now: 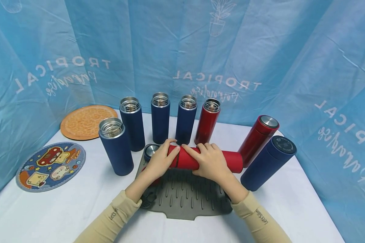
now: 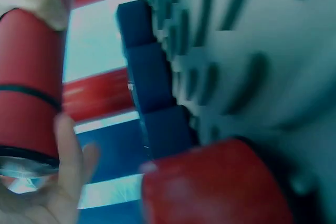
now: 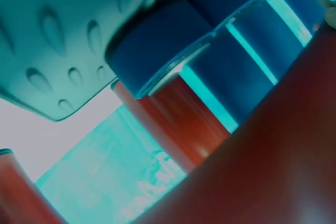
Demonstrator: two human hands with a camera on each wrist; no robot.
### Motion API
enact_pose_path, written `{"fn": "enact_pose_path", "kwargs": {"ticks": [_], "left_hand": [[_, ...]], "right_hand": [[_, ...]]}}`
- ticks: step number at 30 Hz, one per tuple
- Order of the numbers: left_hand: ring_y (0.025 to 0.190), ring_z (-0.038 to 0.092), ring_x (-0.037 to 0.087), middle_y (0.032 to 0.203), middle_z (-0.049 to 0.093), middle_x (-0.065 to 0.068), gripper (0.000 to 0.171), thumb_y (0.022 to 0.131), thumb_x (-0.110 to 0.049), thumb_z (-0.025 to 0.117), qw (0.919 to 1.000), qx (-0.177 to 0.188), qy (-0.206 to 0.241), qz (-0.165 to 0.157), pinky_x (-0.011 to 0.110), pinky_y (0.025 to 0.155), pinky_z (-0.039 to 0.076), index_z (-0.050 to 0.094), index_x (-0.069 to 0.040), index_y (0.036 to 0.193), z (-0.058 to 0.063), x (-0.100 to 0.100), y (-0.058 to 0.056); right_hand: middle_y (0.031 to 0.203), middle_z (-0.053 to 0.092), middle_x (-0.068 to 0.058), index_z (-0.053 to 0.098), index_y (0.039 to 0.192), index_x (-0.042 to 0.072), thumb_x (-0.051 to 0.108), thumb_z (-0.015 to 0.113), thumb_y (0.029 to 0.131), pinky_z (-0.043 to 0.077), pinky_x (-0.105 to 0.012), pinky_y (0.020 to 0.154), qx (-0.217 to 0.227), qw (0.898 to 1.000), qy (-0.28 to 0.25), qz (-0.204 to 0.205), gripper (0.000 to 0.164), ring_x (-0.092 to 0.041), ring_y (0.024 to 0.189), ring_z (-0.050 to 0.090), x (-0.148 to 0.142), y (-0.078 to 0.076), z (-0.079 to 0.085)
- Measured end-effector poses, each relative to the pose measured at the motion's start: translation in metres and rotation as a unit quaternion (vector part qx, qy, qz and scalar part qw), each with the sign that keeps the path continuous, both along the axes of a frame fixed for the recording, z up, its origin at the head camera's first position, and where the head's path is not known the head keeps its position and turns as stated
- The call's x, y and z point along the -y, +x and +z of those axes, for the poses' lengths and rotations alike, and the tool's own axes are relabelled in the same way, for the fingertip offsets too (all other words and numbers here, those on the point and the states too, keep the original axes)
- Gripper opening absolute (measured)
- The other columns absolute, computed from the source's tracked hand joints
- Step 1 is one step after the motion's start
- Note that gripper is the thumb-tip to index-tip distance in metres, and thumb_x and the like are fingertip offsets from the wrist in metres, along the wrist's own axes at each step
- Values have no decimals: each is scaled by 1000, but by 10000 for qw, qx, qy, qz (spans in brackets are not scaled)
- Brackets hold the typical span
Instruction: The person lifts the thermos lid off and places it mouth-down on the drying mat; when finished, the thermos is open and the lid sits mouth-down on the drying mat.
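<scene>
Above the grey ridged mat (image 1: 185, 202), a red thermos (image 1: 232, 161) is held lying on its side. My left hand (image 1: 159, 162) grips its red lid (image 1: 172, 158), thumb and fingers around it. My right hand (image 1: 211, 162) is wrapped over the thermos body. A dark seam separates lid and body in the left wrist view, where the lid's steel top faces my fingers. Blue lids (image 2: 149, 72) stand in a row on the mat, and a red lid (image 2: 215, 187) sits nearer; in the head view my left hand and arm partly cover them.
Lidless blue thermoses (image 1: 117, 152) and one lidless red thermos (image 1: 207, 121) stand behind and left. At right stand a lidded red thermos (image 1: 257, 141) and a lidded blue one (image 1: 267, 165). Two round mats, orange (image 1: 88, 123) and cartoon-printed (image 1: 51, 167), lie left. Blue curtain (image 1: 182, 50) surrounds the table.
</scene>
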State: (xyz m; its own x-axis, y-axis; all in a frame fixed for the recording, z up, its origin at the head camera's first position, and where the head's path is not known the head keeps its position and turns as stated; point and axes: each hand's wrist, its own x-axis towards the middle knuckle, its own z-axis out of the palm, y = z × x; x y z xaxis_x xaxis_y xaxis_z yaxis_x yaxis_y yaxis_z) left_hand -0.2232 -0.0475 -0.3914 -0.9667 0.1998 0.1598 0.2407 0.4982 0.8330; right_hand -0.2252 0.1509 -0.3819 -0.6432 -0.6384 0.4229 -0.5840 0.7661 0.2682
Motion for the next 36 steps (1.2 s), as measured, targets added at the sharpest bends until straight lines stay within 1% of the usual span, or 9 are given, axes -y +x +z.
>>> {"fn": "enact_pose_path", "kwargs": {"ticks": [2, 4, 7, 10, 15, 21, 26, 31, 36], "left_hand": [[100, 57, 27, 126, 49, 12, 44, 95, -36, 45, 9984, -514, -83, -218, 41, 77, 52, 40, -15, 134, -3, 2, 1], [105, 54, 27, 128, 48, 11, 42, 95, -32, 47, 9932, -1090, -183, -357, 42, 82, 50, 42, -14, 133, -7, 3, 1], [100, 55, 25, 122, 50, 10, 35, 94, -27, 47, 9849, -1667, -207, -416, 39, 78, 51, 47, -12, 126, -11, 4, 2], [93, 56, 23, 116, 52, 9, 29, 94, -24, 47, 9808, -1910, -225, -318, 36, 72, 52, 49, -12, 120, -12, 4, 1], [89, 57, 24, 112, 54, 10, 28, 93, -23, 46, 9811, -1913, -247, -171, 37, 70, 51, 52, -10, 118, -11, 3, 2], [87, 57, 25, 109, 56, 10, 29, 94, -26, 46, 9844, -1731, -261, 164, 39, 69, 51, 54, -10, 116, -9, -1, 4], [84, 56, 25, 105, 58, 10, 27, 94, -27, 46, 9879, -1483, -258, 362, 38, 67, 50, 55, -12, 114, -7, -4, 6], [86, 57, 26, 106, 59, 10, 25, 94, -29, 45, 9919, -1140, -241, 496, 39, 67, 52, 55, -14, 112, -5, -6, 6], [88, 57, 26, 106, 60, 10, 23, 95, -29, 45, 9943, -874, -166, 586, 40, 68, 52, 56, -16, 109, -3, -8, 6]], "right_hand": [[100, 62, -10, 42, 136, 28, 48, 86, 48, 49, -39, 76, 138, 9999, -29, -67, 101, -25, 85, 61, -1, 0, 3], [101, 62, -9, 42, 136, 28, 48, 86, 48, 49, -39, 77, 254, 9996, -89, -109, 101, -25, 86, 61, -1, 1, 5], [102, 62, -9, 42, 137, 28, 47, 87, 49, 49, -40, 78, 312, 9993, -172, -97, 101, -25, 87, 61, -1, 2, 7], [103, 61, -10, 42, 136, 27, 45, 87, 48, 49, -40, 78, 289, 9993, -241, -43, 101, -26, 88, 61, 1, 3, 8], [102, 62, -11, 44, 135, 26, 42, 89, 47, 50, -41, 77, 254, 9990, -363, 40, 100, -27, 86, 61, 2, 4, 5], [102, 62, -11, 44, 135, 25, 40, 89, 47, 50, -40, 77, 240, 9987, -441, 82, 100, -27, 86, 61, 2, 3, 2], [103, 62, -11, 44, 135, 25, 41, 89, 47, 50, -40, 77, 252, 9987, -429, 78, 100, -27, 86, 61, 2, 4, 1], [103, 62, -11, 44, 135, 25, 42, 89, 47, 50, -40, 78, 220, 9990, -393, 55, 100, -26, 86, 61, 2, 4, -1], [104, 61, -11, 44, 136, 25, 41, 89, 47, 50, -39, 78, 216, 9990, -376, 67, 101, -27, 87, 61, 2, 3, -4]]}}
